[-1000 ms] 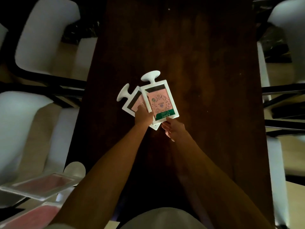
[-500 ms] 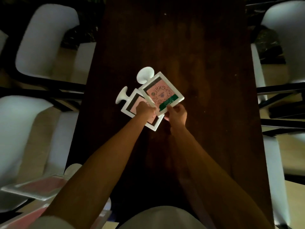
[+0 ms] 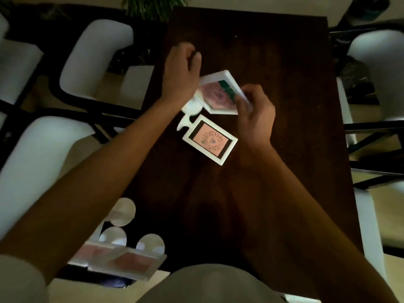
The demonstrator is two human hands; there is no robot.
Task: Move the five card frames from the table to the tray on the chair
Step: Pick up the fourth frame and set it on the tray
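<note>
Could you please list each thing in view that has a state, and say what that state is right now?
Lifted card frame: tilted, off the table, blurred, in the right hand's grip.
Second card frame: flat on the table, face up, untouched.
Three card frames at lower left: lying face up; the tray under them is unclear.
Right hand: closed on the lifted frame's edge.
Left hand: raised beside that frame; contact unclear.

One white card frame (image 3: 209,139) with a pink printed card and a round foot lies flat on the dark surface (image 3: 273,171). A second card frame (image 3: 218,94), pink with a green band, is tilted above it, blurred. More frames (image 3: 129,262) lie lower left, their support unclear.
</note>
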